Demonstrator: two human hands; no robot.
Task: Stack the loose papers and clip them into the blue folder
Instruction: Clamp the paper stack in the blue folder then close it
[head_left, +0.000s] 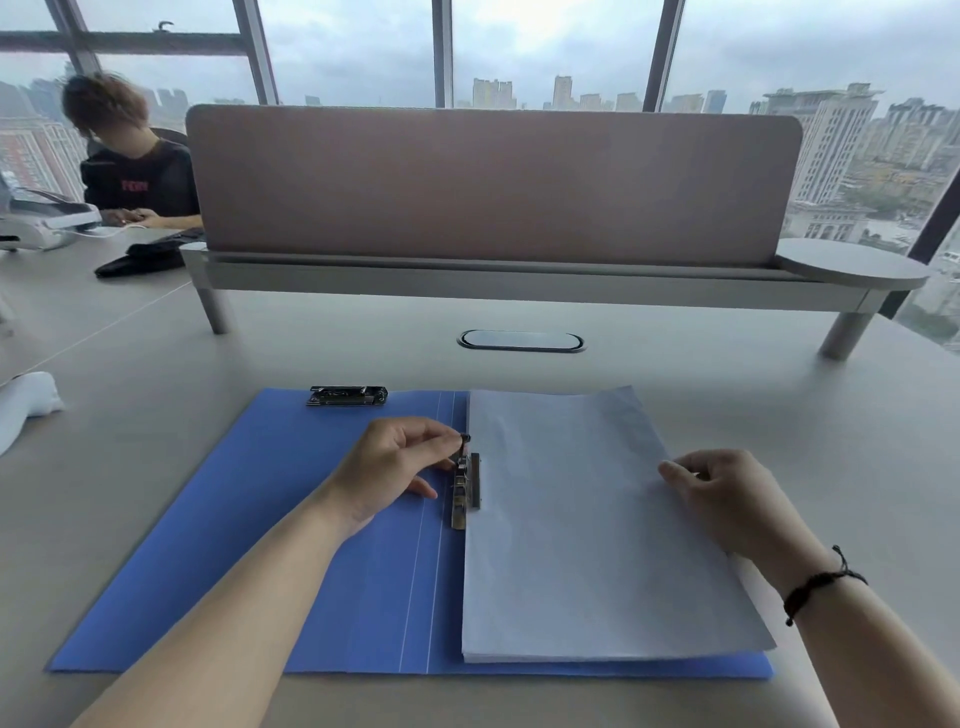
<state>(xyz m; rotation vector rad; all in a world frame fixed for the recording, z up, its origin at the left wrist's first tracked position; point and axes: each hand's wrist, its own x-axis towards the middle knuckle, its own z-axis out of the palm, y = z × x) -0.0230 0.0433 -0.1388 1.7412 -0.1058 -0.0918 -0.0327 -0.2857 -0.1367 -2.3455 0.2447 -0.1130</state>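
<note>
**Paper stack seated in the open folder**

The smooth blue folder (291, 545) lies flat and open on the matte grey bench (779, 374). A squared stack of white papers (597, 519) covers its right leaf. The left hand (395, 467) pinches the black-tipped lever of the metal spring clip (466, 491) at the stack's left edge. The right hand (727, 499), fingers curled, rests on the stack's right edge.

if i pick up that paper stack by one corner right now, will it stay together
Probably not. The paper stack looks thin and floppy, so it would likely sag. The left hand is raising the clip lever, so the sheets seem unclamped and could fan apart.
</note>
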